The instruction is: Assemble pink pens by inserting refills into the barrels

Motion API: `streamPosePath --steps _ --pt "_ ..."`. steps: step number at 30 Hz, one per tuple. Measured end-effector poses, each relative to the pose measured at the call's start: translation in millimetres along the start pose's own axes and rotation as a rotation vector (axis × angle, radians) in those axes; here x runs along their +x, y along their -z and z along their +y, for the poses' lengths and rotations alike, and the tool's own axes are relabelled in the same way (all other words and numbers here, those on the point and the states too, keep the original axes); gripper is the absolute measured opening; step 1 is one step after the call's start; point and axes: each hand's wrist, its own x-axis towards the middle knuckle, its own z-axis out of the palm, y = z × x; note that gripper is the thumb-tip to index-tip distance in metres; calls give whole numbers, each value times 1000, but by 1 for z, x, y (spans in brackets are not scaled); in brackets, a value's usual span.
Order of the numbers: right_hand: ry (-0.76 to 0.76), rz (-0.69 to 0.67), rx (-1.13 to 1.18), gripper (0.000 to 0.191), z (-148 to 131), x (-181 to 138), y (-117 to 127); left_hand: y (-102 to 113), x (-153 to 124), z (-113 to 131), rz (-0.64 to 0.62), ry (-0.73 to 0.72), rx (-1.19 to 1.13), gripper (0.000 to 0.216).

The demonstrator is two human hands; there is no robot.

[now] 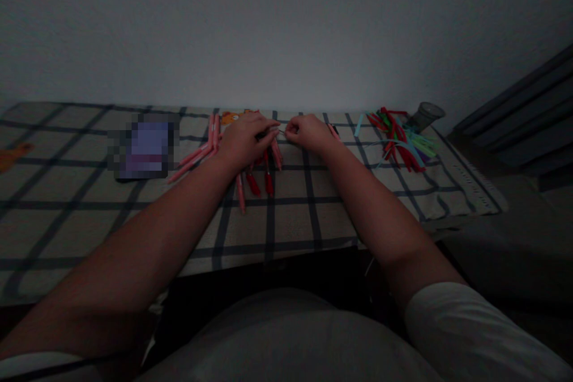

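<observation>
Over the cloth-covered table, my left hand (pixel 245 136) rests palm down with bent fingers closed on something too small and dark to make out. Pink stick-like pieces (pixel 277 155) lie under and beside its fingertips. Just to the right, my right hand (pixel 308 131) is closed in a pinch, with a thin strand (pixel 282 131) showing between the two hands. Below my left hand, a tool with two red handles (pixel 259 184) lies partly hidden. More long pink pieces (pixel 197 158) lie left of my left hand, and one pink stick (pixel 241 194) points toward me.
A device with a blurred screen (pixel 147 148) lies at left. Red, green and blue strips (pixel 396 140) are heaped at right by a clear cup (pixel 428 112) lying tilted. Orange items (pixel 233 117) (pixel 15 155) are at back and far left. A wall (pixel 286 30) stands behind the checked cloth (pixel 295 215).
</observation>
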Motion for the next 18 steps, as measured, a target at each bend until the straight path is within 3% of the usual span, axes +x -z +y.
streamPosePath --steps 11,18 --pt "84 101 60 50 5 5 -7 0 1 1 -24 38 14 40" --pt "57 115 118 37 5 6 -5 0 0 0 -15 29 18 39"
